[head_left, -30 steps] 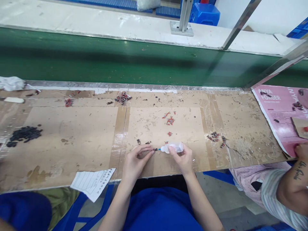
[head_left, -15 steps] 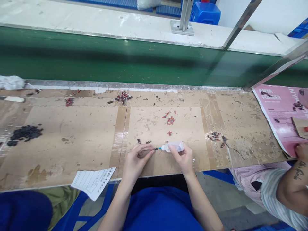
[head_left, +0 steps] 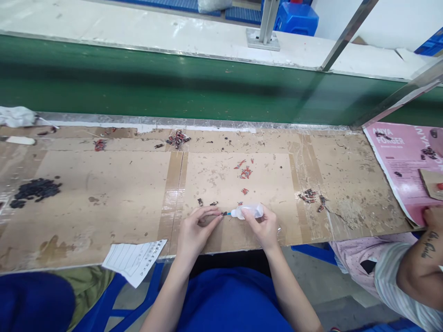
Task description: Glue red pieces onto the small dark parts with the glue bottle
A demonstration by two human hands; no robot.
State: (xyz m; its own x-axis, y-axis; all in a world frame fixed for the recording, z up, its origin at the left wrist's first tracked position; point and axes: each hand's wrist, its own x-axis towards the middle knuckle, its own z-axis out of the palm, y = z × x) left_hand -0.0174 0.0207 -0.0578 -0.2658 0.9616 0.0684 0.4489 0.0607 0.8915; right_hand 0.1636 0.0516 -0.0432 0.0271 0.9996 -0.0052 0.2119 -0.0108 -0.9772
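Note:
Between the thumb and fingers of my left hand (head_left: 198, 228) is a small dark part (head_left: 224, 213), pinched just above the cardboard. My right hand (head_left: 265, 226) grips a clear squeeze bottle (head_left: 251, 211) lying nearly level. Its thin blue tip (head_left: 229, 213) points left and meets the dark part, or comes very close; I cannot tell which. Two small dark pieces (head_left: 213, 203) lie just beyond my left fingers. Past the bottle sit small red-and-silver parts (head_left: 246, 173), some in a loose pile and some in little clusters.
Cardboard (head_left: 114, 184) covers the bench. A black pile of small pieces (head_left: 36, 191) lies left, red-and-black parts (head_left: 309, 196) right, another heap (head_left: 177, 139) at the back. A paper sheet (head_left: 134, 260) overhangs the front edge. A co-worker's arm (head_left: 424, 263) rests by a pink sheet (head_left: 398, 161).
The bottle has shifted very slightly left toward the dark part. Both hands otherwise keep the same hold and place.

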